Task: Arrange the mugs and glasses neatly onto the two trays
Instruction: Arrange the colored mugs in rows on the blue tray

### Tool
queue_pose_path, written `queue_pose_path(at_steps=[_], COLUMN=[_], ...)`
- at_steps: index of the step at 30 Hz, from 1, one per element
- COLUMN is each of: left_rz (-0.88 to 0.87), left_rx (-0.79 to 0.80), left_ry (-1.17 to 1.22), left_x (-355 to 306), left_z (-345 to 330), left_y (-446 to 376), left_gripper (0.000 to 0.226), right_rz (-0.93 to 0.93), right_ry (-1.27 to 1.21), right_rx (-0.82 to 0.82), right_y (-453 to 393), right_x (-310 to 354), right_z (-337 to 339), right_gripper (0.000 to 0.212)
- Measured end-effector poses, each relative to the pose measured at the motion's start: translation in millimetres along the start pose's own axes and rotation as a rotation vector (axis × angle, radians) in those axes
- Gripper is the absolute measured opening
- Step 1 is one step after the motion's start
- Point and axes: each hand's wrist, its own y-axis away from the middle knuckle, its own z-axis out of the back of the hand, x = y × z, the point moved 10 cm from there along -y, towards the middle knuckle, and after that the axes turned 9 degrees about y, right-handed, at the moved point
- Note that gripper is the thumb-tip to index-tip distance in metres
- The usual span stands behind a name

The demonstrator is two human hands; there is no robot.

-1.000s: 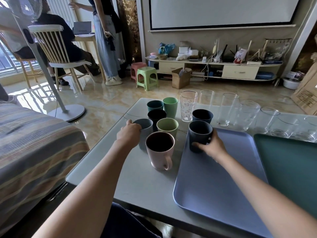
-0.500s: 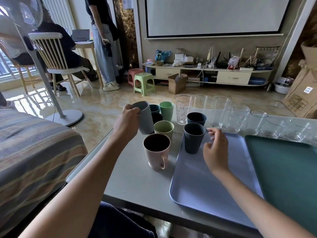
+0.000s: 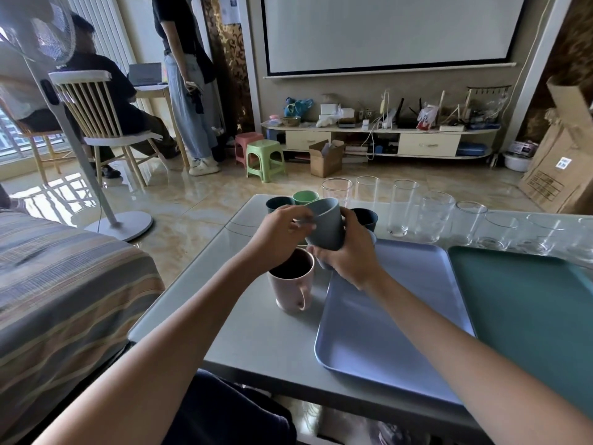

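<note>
Grey-blue mug [image 3: 325,224]: smooth, matte, tapered like a plastic tumbler; held tilted in the air above the near-left corner of the lavender tray, its mouth turned away to the upper left
Left hand [image 3: 278,234]: fingers curled onto the mug's left side near the rim; gripping it
Right hand [image 3: 348,252]: cupped round the mug's base and right wall; thumb up along the side, holding it too
Pink mug [image 3: 291,282]: glossy, rounded, with a loop handle facing the camera; dark inside; upright on the table just left of the lavender tray
Lavender tray [image 3: 388,316]: flat rectangle, rounded corners, low raised lip, soft sheen
Teal tray [image 3: 526,303]: same shape, matte; touching the lavender tray's right edge
Other mugs: a dark teal cup [image 3: 278,203], a pale green cup [image 3: 305,197] and a navy cup [image 3: 365,218] stand behind the hands, partly hidden
Glasses [image 3: 433,216]: clear, tall to short, in a row along the far edge
Table [image 3: 256,332]: smooth grey top
</note>
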Motion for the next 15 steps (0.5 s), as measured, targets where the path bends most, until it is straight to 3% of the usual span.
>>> queue_pose_path(at_steps=[4,6,9,12,15], left_rz=[0.232,0.276,0.412,0.656,0.720], left_rx=[-0.021,-0.028,0.100,0.263,0.328], left_ry=[0.225,0.065,-0.128,-0.114,-0.096], left_x=[32.9,50.9,84.1,112.5,121.8], left_z=[17.7,27.8,19.8,4.5,-3.1], left_y=[0.2,1.5,11.7,31.7,36.3], left_gripper=[0.039,0.032,0.018,0.011,0.014], right_rz=[-0.108,-0.146,-0.210,-0.269,-0.288], right_ry=[-0.185,-0.247,-0.269,-0.285,-0.329], right_rx=[0.109,0.204,0.256,0.241,0.227], right_y=[22.2,38.0,58.1,68.8,73.8], right_x=[-33.8,-51.6,-84.3,-110.2,-116.9], right_z=[3.9,-1.1,-8.7,-12.5,-15.8], right_gripper=[0.072,0.069,0.067,0.066,0.066])
